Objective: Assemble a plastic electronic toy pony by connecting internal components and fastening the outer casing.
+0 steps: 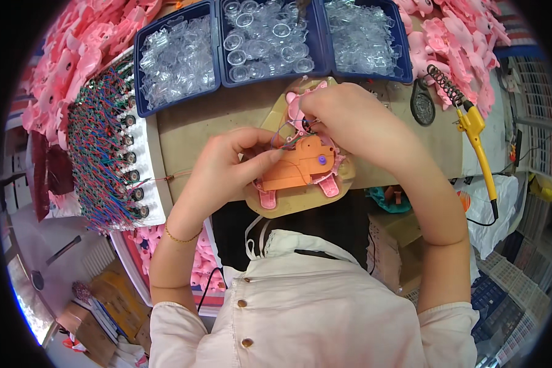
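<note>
An orange plastic gear housing (299, 164) with a purple round peg sits in a pink toy shell (268, 197), which lies in a yellowish shaped holder (275, 210). My left hand (242, 158) is at the housing's upper left edge, thumb and forefinger pinched on thin coloured wires (281, 136). My right hand (343, 113) reaches over the shell's upper part with its fingers bent together. Whatever those fingers grip is hidden beneath them. A small dark round part (306, 124) shows just by the right fingertips.
Blue bins (219, 43) of clear plastic parts line the back. Pink toy shells (73, 58) pile up at both back corners. Wired round parts (107, 147) lie on a white board at left. A yellow soldering iron (481, 144) leans at right beside a dark oval coil (422, 104).
</note>
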Demonstrator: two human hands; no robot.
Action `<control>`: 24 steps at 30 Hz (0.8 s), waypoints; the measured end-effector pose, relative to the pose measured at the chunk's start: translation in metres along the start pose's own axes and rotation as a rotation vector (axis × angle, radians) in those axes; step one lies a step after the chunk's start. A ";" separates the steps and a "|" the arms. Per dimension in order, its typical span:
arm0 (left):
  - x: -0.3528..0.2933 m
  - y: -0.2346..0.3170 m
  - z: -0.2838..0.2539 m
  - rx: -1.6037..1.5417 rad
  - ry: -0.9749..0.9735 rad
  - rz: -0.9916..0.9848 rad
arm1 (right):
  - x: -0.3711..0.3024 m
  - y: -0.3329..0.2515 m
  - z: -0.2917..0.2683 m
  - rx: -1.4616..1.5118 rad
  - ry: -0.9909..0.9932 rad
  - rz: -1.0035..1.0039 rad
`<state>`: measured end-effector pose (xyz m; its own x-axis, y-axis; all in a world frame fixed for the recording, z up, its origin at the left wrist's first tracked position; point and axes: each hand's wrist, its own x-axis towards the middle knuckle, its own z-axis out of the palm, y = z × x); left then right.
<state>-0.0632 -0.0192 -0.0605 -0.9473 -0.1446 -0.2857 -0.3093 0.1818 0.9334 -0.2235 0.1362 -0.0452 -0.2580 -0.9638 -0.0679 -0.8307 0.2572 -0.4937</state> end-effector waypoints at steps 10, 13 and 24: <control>-0.001 -0.004 0.007 -0.035 0.071 0.040 | -0.036 -0.010 0.009 0.922 0.220 0.240; -0.003 0.010 0.013 0.359 0.171 0.345 | -0.045 -0.042 -0.011 1.124 0.176 0.402; -0.003 0.014 0.011 0.222 0.206 0.225 | -0.067 -0.052 0.027 0.213 0.294 -0.199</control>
<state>-0.0654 -0.0052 -0.0491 -0.9641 -0.2653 -0.0077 -0.1267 0.4346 0.8917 -0.1495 0.1858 -0.0381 -0.2578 -0.9241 0.2821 -0.7660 0.0176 -0.6425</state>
